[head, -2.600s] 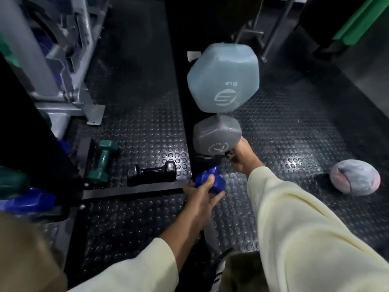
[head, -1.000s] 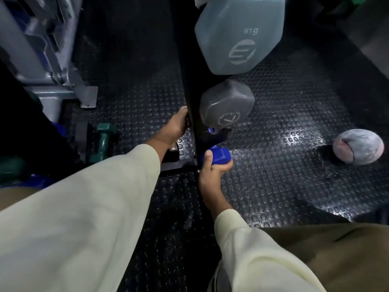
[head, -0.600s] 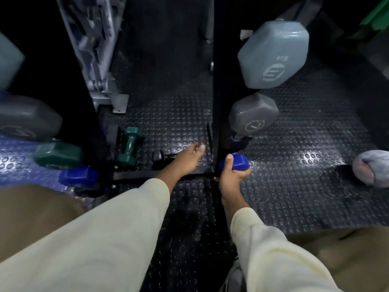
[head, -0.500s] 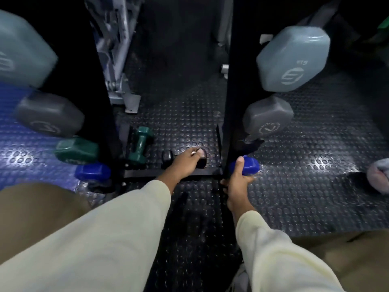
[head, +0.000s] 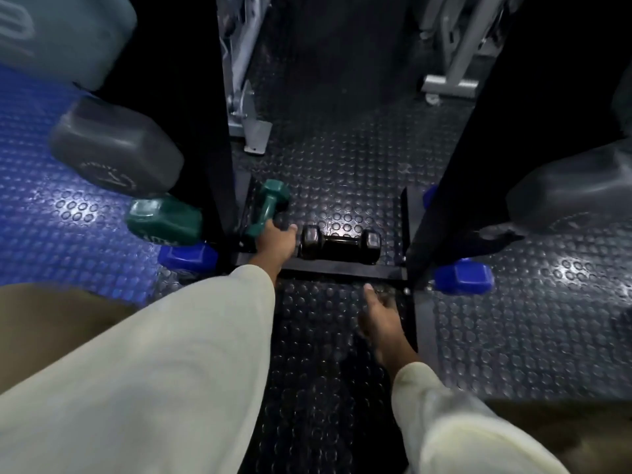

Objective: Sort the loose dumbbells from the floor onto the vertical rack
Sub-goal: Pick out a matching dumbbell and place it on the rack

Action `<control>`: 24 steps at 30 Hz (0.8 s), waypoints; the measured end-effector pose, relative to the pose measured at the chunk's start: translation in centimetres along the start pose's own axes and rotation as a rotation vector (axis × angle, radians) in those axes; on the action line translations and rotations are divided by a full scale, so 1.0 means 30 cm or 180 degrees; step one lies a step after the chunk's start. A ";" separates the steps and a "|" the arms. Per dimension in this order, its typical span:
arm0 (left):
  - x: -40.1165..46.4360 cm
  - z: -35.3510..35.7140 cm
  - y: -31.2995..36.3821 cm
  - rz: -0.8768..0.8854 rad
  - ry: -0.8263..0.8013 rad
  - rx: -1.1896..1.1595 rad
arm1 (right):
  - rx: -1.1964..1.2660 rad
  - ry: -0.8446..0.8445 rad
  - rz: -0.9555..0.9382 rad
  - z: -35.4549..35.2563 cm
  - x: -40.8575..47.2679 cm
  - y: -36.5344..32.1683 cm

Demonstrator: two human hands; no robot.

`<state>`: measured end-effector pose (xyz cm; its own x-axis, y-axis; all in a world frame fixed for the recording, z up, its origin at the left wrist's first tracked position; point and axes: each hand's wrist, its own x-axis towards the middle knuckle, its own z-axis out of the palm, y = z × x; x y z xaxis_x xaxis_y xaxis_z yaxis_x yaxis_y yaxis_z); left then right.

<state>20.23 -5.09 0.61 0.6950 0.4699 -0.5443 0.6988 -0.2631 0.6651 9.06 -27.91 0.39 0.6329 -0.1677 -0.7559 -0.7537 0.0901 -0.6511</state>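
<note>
A small green dumbbell point(head: 269, 206) lies on the floor inside the black rack's base point(head: 342, 270), next to the left upright point(head: 205, 131). My left hand point(head: 275, 243) grips its near end, thumb pointing right. A black dumbbell point(head: 340, 243) lies crosswise just right of that hand, untouched. My right hand point(head: 380, 313) hovers open and blurred over the floor in front of the base bar, holding nothing. A blue dumbbell head point(head: 463, 278) sits low on the right upright point(head: 478, 165).
Racked heads stick out on the left: pale grey-blue point(head: 65, 39), grey point(head: 116, 148), green point(head: 164, 222), blue point(head: 188, 256). A grey head point(head: 574, 193) projects on the right. Grey machine frames point(head: 246, 124) stand behind. The floor is studded rubber.
My right hand has let go of the blue dumbbell, now on the rack, and drawn back left. My left hand moved from the black dumbbell to the green one.
</note>
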 end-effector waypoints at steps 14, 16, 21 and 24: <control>0.314 0.082 -0.076 -0.0961 0.0485 0.0665 | -0.0745 -0.0377 0.0188 0.030 0.095 0.155; 0.340 0.091 -0.090 -0.0991 0.0515 0.0766 | -0.0757 -0.0408 0.0213 0.038 0.095 0.157; 0.388 0.035 -0.061 -0.1092 0.0456 0.0351 | -0.0593 -0.0387 0.0250 0.042 0.076 0.149; 0.392 0.031 -0.055 -0.1049 0.0540 0.0140 | -0.0525 -0.0376 0.0321 0.063 0.077 0.148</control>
<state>27.41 0.10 -7.37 0.3960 0.6675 -0.6306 0.8896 -0.1085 0.4437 7.51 -26.04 -4.39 0.5619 -0.0488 -0.8258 -0.8268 -0.0628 -0.5589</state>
